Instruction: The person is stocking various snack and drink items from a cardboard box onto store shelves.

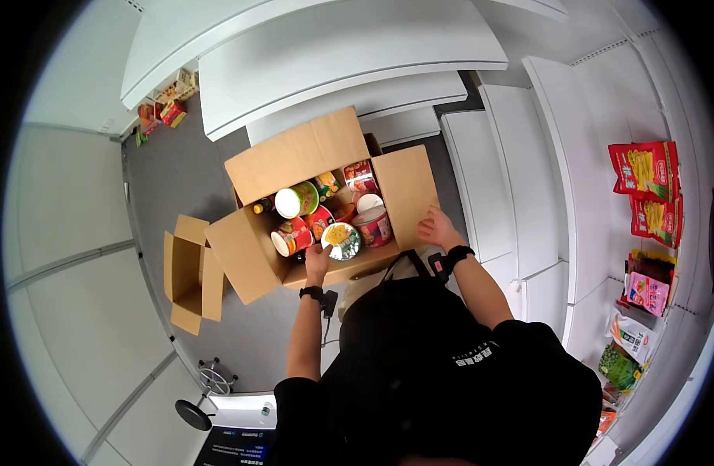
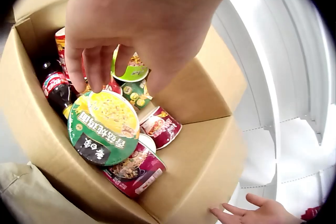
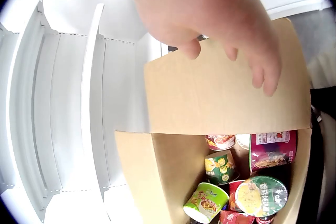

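My left hand (image 1: 318,262) reaches into a cardboard box (image 2: 194,182), its bent fingertips right at the rim of a green-lidded instant noodle cup (image 2: 105,127). In the left wrist view the thumb stands apart from that cup. Around it lie a dark soda bottle (image 2: 56,88), a lime-green noodle cup (image 3: 206,203), a dark green cup (image 3: 220,167), red noodle cups (image 1: 292,235) and a large maroon cup (image 1: 372,225). My right hand (image 1: 438,227) is at the outer edge of a spread box flap (image 1: 407,186), fingers loosely extended and holding nothing.
A smaller opened cardboard box (image 1: 190,276) stands on the grey floor to the left. White shelves (image 1: 349,62) run ahead and to the right. Red snack bags (image 1: 644,171) hang at the far right, and several packages (image 1: 170,113) lie in the far left corner.
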`<state>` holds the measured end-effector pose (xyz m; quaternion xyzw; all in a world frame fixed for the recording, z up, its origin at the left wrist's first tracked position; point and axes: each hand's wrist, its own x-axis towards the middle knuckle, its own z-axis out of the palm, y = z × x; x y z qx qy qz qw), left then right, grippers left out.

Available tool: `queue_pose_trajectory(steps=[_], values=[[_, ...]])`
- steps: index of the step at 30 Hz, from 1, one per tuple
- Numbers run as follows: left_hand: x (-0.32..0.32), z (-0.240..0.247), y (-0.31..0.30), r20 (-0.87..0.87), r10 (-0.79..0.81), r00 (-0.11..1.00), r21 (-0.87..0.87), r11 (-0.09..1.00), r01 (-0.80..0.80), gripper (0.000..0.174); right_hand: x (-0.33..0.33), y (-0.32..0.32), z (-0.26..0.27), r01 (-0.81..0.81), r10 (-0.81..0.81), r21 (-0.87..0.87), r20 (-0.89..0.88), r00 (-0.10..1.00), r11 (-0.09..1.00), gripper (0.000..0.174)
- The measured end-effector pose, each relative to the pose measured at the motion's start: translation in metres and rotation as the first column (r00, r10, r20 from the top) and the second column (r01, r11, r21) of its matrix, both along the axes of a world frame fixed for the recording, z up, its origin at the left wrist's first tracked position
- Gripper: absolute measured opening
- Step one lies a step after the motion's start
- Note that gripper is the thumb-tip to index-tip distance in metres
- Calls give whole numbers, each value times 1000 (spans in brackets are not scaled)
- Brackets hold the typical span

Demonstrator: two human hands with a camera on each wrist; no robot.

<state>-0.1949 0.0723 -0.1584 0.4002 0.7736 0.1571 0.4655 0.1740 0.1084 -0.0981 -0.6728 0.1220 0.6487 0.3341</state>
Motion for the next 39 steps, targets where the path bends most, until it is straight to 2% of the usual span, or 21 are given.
queue_pose_trajectory(steps=[3,4,7,8,10,11,12,13,14,19,22,23,26,29,32,35,38,39], values=[[-3,-24,-5,-44,-6,999,-97,995,1,53,6,-3,0,-55,59,42,-83,995,998,84],[-10,-42,-5,15,-53,998,-172,984,55,54,9,-4,-1,-58,63,52,-100,993,997,82],[-7,-46,-8,-24,-67,998,-215,975,60,60,15,-5,3,-83,92,71,-130,987,994,79],[-6,-55,-11,-56,-63,996,-212,976,49,64,17,-4,5,-101,110,72,-132,985,992,78],[-9,-100,-21,-77,-48,996,-193,981,32,54,19,-1,9,-121,130,74,-145,981,990,76],[-14,-140,-31,-34,17,999,-124,992,-21,54,20,0,12,-122,132,73,-154,979,990,74],[-8,-138,-31,13,81,997,-57,995,-80,54,21,1,15,-124,134,71,-162,978,990,72],[-11,-135,-29,59,27,998,-209,978,-14,83,23,2,18,-129,138,67,-158,978,989,69],[-6,-124,-25,91,75,993,-231,972,-53,83,24,4,23,-134,143,63,-153,978,989,67],[8,-103,-15,198,211,957,-214,962,-168,68,35,11,33,-167,177,83,-133,975,982,62],[10,-151,-26,48,260,964,-36,965,-259,45,40,15,38,-168,178,83,-124,976,982,60],[4,-182,-31,94,323,942,-72,946,-317,42,41,16,39,-164,175,88,-128,976,983,60],[7,-109,-14,-116,206,972,-139,965,-222,42,40,18,40,-146,157,87,-132,979,985,59],[3,-98,-13,-134,143,981,-116,980,-159,38,37,19,43,-147,157,85,-119,980,985,59],[0,-79,-10,-59,88,994,-107,990,-94,32,34,18,42,-158,168,92,-116,979,983,61],[-4,-68,-4,-11,-51,999,-27,998,51,31,33,17,35,-164,177,105,-136,975,981,63],[2,-66,-9,-163,-75,984,281,952,119,29,31,18,32,-152,169,119,-153,974,981,64],[5,-54,-6,-87,-59,994,252,964,80,27,29,19,32,-146,165,125,-159,973,981,64]])
